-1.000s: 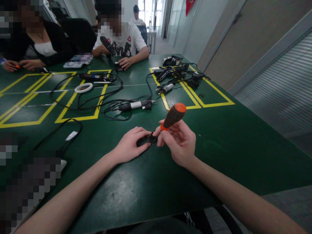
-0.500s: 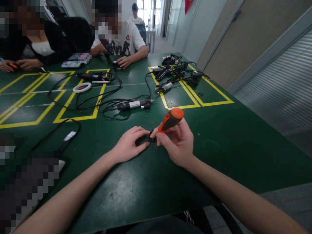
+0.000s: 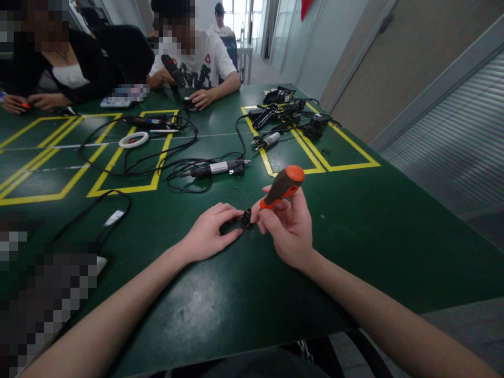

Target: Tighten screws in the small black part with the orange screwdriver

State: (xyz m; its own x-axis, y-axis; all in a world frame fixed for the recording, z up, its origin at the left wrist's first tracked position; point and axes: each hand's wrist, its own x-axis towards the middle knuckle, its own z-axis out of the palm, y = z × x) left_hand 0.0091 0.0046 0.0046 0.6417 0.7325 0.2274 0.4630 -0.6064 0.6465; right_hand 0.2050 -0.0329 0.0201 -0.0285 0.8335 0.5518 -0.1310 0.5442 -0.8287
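My left hand (image 3: pixel 212 231) rests on the green table, its thumb and forefinger closed on a small black cylindrical part (image 3: pixel 246 219) that stands upright. What the part is exactly, I cannot make out. Just to its right, my right hand (image 3: pixel 289 226) grips a screwdriver (image 3: pixel 284 185) with an orange and dark grey handle. The handle leans up and to the right, with its orange end on top. The shaft and tip of the screwdriver are hidden by my fingers.
Beyond my hands lies a black and silver electric screwdriver (image 3: pixel 218 168) with a coiled cable. A white tape ring (image 3: pixel 134 139) sits farther left, and black tools with cables (image 3: pixel 271 115) are heaped at the back right. Two people sit across the table (image 3: pixel 189 315), their hands on small items.
My right hand has drawn the screwdriver slightly up and right, away from the black part, which now shows more. The left hand has stayed in place.
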